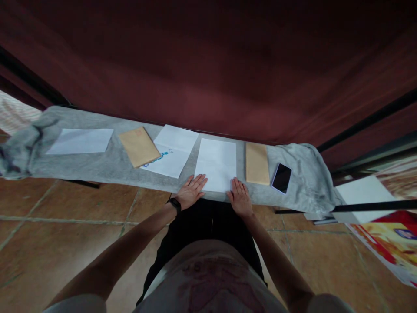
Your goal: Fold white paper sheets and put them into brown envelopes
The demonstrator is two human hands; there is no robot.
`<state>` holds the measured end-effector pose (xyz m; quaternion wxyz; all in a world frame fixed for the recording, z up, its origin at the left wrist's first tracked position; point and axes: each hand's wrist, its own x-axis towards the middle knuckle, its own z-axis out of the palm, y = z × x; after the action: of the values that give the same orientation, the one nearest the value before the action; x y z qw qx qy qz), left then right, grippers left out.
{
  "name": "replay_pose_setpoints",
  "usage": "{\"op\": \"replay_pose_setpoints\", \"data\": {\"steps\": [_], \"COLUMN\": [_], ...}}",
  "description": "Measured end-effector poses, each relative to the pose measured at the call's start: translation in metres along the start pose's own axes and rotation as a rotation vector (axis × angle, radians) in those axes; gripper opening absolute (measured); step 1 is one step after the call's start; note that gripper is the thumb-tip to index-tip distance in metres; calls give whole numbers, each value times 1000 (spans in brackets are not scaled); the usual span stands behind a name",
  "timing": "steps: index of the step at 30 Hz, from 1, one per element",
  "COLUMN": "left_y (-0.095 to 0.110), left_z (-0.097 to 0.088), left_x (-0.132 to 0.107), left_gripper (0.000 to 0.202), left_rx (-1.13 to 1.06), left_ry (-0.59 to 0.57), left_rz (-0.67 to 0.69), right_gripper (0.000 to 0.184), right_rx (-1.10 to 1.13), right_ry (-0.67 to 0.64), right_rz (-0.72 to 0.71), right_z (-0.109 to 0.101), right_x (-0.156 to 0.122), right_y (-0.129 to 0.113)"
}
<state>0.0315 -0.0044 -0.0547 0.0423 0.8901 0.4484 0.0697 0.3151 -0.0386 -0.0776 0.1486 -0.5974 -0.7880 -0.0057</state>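
A blank white sheet lies on a narrow table covered with grey cloth. My left hand lies flat with fingers spread at the sheet's near left corner. My right hand lies flat at its near right corner, fingers stretched out. A black band sits on my left wrist. Neither hand holds anything.
Left of the sheet lie a printed white paper, a brown envelope and another white sheet. To the right are a second brown envelope and a dark phone. A dark red curtain hangs behind. Papers lie on the tiled floor at right.
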Motion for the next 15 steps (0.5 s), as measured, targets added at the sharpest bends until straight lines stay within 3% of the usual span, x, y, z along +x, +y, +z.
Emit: {"op": "replay_pose_setpoints", "data": {"steps": [15], "left_y": [-11], "left_z": [0], "left_x": [2], "left_gripper": [49], "left_rx": [-72], "left_ry": [-11], "left_rz": [42], "right_gripper": [59], "right_rx": [16], "right_ry": [-26], "right_rz": [5], "right_z": [-5], "right_x": [2], "right_y": [0]}}
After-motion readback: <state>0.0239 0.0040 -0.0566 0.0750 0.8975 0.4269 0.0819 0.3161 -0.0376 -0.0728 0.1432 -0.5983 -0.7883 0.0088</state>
